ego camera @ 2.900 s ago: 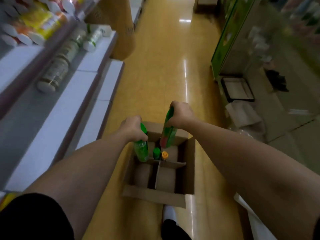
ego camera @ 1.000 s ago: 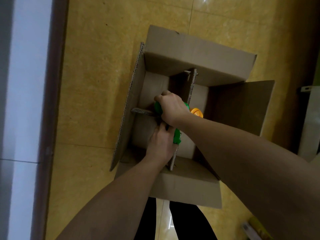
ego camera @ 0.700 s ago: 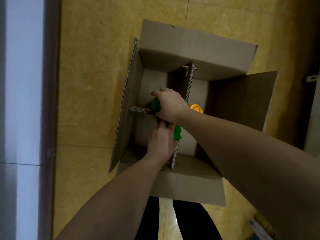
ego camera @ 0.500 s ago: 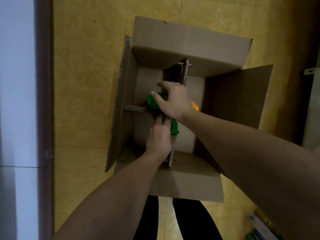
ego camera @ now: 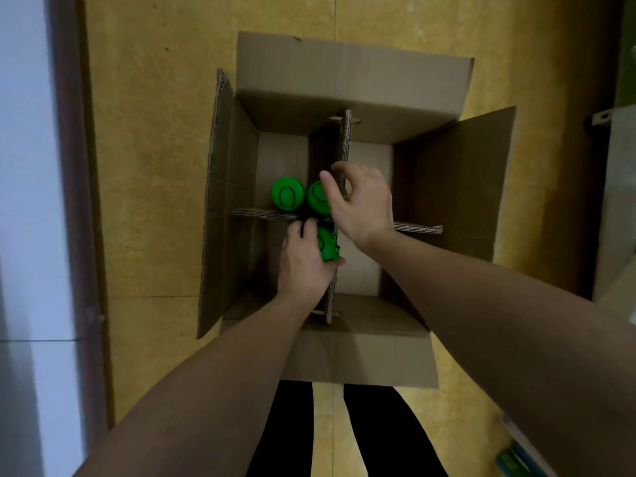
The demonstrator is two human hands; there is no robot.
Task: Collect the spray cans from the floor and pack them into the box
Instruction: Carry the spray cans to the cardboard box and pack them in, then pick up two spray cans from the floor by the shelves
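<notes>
An open cardboard box [ego camera: 354, 80] with a cross-shaped divider [ego camera: 345, 139] stands on the yellow floor between my feet. Two green spray cans stand upright in its far-left compartment, one [ego camera: 287, 197] to the left and the other [ego camera: 317, 201] against the divider. My left hand [ego camera: 303, 266] grips a third green can [ego camera: 327, 244] in the near-left compartment. My right hand [ego camera: 361, 204] hovers over the divider crossing with loosely bent fingers, its thumb by the second can, holding nothing. Whatever lies under that hand is hidden.
A white shelf base with a dark edge [ego camera: 65, 201] runs along the left. My dark trouser legs [ego camera: 285, 432] stand just behind the box. A pale fixture [ego camera: 616, 201] sits at the right, and a green item [ego camera: 509, 459] lies at the bottom right.
My right hand has let go of the green can, which now stands in the far-left compartment, and has lifted off it. My left hand still holds its can low in the near-left compartment.
</notes>
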